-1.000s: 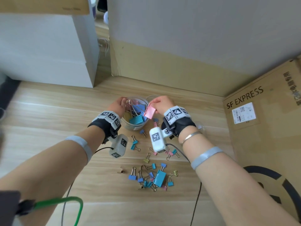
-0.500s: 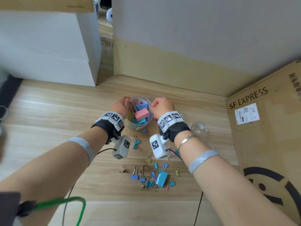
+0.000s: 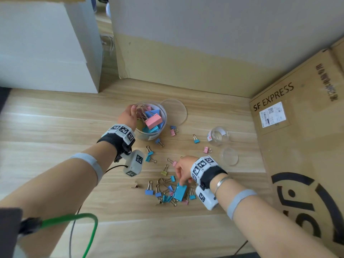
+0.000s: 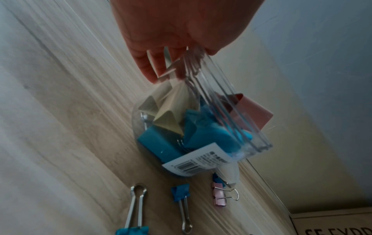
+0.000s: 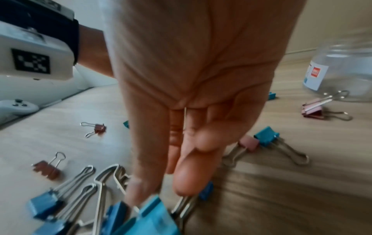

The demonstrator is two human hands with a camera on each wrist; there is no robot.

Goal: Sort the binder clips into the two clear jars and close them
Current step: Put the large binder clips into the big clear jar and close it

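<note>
My left hand (image 3: 132, 111) grips the rim of the large clear jar (image 3: 149, 136), which stands upright and holds big blue, pink and cream binder clips; a pink one (image 3: 153, 121) lies on top. In the left wrist view my fingers (image 4: 150, 70) curl over the jar's wall (image 4: 203, 165). My right hand (image 3: 183, 183) is down at the pile of small clips (image 3: 163, 194), and thumb and forefinger pinch the top of a large blue clip (image 3: 180, 192) (image 5: 153, 217). The small clear jar (image 3: 219, 135) stands open and looks bare inside.
The big round lid (image 3: 176, 111) lies behind the large jar, the small lid (image 3: 229, 156) in front of the small jar. Loose small clips (image 3: 206, 149) are scattered over the wooden floor. An SF EXPRESS carton (image 3: 297, 155) walls the right, a white box (image 3: 46, 53) the back left.
My right hand let the large pink clip go into the large jar, then drew back to the pile and took hold of the large blue clip. My left hand stayed on the jar.
</note>
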